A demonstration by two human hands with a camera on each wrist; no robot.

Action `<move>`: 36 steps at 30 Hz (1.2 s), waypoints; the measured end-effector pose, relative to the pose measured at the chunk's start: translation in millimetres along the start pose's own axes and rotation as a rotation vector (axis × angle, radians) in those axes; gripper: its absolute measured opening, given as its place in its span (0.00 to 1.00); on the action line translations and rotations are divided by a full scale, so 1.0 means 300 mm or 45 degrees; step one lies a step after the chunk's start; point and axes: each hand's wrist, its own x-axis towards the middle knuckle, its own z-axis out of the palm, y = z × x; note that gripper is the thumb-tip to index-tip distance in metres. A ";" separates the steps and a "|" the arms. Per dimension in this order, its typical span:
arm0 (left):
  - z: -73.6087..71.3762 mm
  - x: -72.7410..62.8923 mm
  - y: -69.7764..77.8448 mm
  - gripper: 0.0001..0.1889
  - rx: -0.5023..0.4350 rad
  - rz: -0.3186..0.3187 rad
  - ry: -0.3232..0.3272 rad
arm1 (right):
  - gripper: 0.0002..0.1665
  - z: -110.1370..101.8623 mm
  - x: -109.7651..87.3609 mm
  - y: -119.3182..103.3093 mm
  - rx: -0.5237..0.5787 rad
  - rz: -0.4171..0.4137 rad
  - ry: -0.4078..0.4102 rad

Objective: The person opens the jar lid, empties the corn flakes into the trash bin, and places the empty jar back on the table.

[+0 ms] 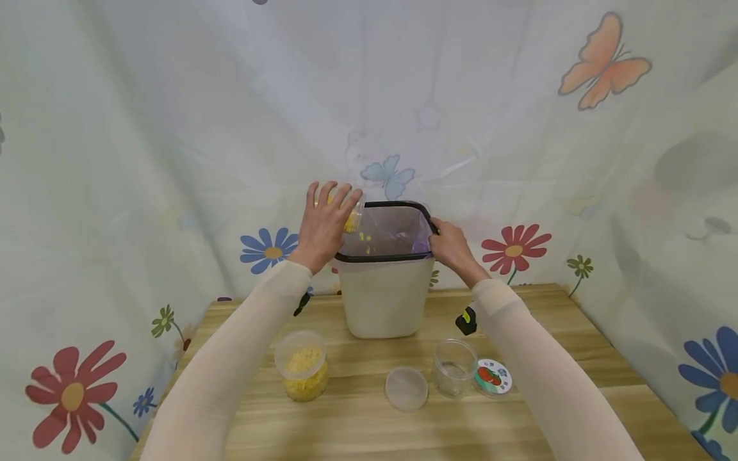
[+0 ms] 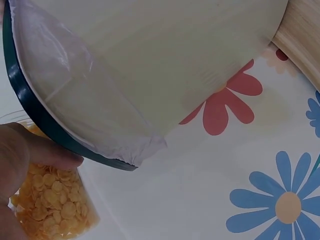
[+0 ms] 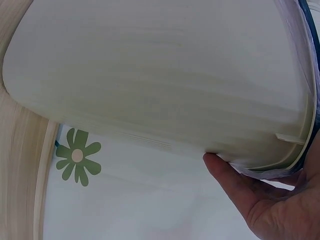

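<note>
My left hand point(image 1: 325, 229) grips a clear plastic jar point(image 2: 57, 200) of yellow flakes, tipped over the left side of a cream trash bin point(image 1: 385, 298). A few flakes point(image 1: 367, 242) are dropping from the jar's mouth into the bin, which has a black rim point(image 1: 386, 258) and a thin translucent liner point(image 2: 115, 130). My right hand point(image 1: 451, 246) holds the bin's rim at its right side; in the right wrist view the thumb point(image 3: 225, 175) lies against the outer wall. The bin stands upright near the table's back edge. How full its bottom is stays hidden.
On the wooden table point(image 1: 357, 432) stand a jar of yellow flakes point(image 1: 305, 381) at left and an uncovered clear jar point(image 1: 454, 378) at right. A translucent lid point(image 1: 406, 389) and a round printed lid point(image 1: 493, 376) lie nearby. A flowered curtain point(image 1: 242, 160) hangs behind.
</note>
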 end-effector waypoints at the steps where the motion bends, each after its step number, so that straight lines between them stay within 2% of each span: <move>1: 0.001 -0.001 -0.001 0.46 0.006 0.001 0.000 | 0.35 0.003 0.000 0.000 0.002 -0.001 -0.002; 8: 0.011 -0.011 -0.006 0.42 0.008 -0.001 0.012 | 0.35 0.017 -0.001 -0.004 -0.021 -0.010 -0.015; 14: 0.008 -0.006 -0.012 0.44 -0.001 0.016 0.036 | 0.36 0.018 0.001 -0.005 -0.028 -0.005 -0.004; 22: 0.007 -0.003 -0.013 0.41 0.019 0.031 0.016 | 0.36 0.019 0.003 -0.005 -0.007 0.002 -0.017; 29: 0.006 -0.008 -0.010 0.43 0.022 0.036 0.006 | 0.36 0.016 -0.002 -0.002 0.011 0.008 -0.031; 36: 0.005 -0.013 -0.013 0.40 0.059 0.064 0.039 | 0.36 0.016 0.001 -0.005 -0.001 -0.001 -0.027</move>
